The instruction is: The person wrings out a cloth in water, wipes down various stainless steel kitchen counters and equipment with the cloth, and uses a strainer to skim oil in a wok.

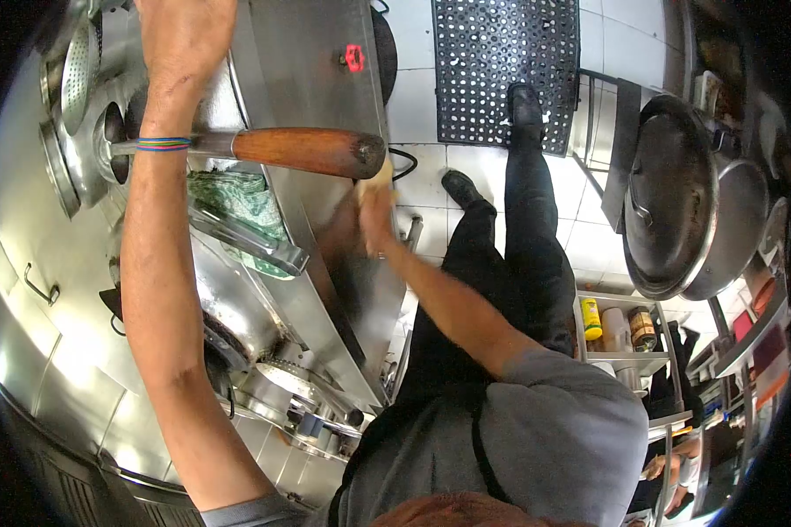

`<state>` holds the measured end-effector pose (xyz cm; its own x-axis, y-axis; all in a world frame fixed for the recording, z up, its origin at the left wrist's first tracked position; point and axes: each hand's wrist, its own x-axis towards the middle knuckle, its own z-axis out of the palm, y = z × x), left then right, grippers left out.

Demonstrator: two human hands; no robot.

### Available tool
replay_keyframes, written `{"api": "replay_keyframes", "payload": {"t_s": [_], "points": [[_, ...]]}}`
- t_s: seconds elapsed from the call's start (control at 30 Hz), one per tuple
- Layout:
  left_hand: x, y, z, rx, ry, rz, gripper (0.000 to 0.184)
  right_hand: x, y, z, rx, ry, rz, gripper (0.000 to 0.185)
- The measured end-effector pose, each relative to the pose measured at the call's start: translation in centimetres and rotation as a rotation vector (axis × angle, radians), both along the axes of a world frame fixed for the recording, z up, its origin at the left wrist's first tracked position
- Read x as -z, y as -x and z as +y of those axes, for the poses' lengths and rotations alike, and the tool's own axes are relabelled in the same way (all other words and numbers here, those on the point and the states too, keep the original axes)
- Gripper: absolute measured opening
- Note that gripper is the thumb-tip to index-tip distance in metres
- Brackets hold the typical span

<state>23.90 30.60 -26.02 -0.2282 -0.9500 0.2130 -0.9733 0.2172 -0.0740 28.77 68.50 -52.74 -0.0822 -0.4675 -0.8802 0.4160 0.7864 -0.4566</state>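
Observation:
My right hand (376,220) is closed around a pale yellow cloth (380,178), slightly blurred, against the steel front panel (312,61) of the cooking counter. At the top left, my left hand (186,39) reaches over the counter, and its fingers are cut off by the frame edge. A ladle's wooden handle (308,152) sticks out past the counter edge, close above my right hand. Its metal shaft passes beneath my left wrist. A green patterned cloth (233,206) lies on the counter beside my left forearm, partly under a metal bar (251,241).
A red valve knob (353,58) projects from the panel. Pots and a strainer (79,75) stand at the left. Large pans (668,193) are on the right, above a bottle shelf (624,360). A black perforated mat (505,61) lies on the tiled floor. Another person's hand (654,465) shows lower right.

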Motion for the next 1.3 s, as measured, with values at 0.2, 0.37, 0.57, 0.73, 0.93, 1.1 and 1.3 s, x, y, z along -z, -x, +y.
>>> {"api": "replay_keyframes", "payload": {"t_s": [0.2, 0.37, 0.57, 0.73, 0.93, 1.1, 1.3], "points": [[-1.5, 1.5, 0.7, -0.035, -0.058, -0.002, 0.079, 3.0, 1.9, -0.6, -0.112, 0.138, -0.116, 0.054], [-0.1, -0.1, 0.2, 0.030, 0.019, 0.003, 0.080, -8.6, 2.8, 2.6, -0.176, 0.342, -0.083, 0.058], [0.5, -0.5, -0.1, 0.033, 0.038, -0.003, 0.081, 9.4, 1.5, -3.0, -0.082, 0.134, -0.071, 0.051], [-0.2, 0.2, 0.8, 0.018, 0.018, -0.001, 0.080, -8.9, 0.6, 6.5, -0.271, 0.290, 0.265, 0.047], [0.3, -0.3, -0.1, 0.023, 0.035, -0.003, 0.080, 5.2, 1.4, -0.2, -0.345, -0.071, 0.112, 0.052], [-0.1, -0.1, -0.3, 0.013, 0.032, -0.013, 0.080, 0.8, 0.8, -0.9, -0.318, 0.185, 0.311, 0.052], [-0.3, 0.7, 0.4, -0.009, 0.028, 0.003, 0.078, -11.7, 1.5, 4.6, -0.307, 0.236, 0.174, 0.055]]}}
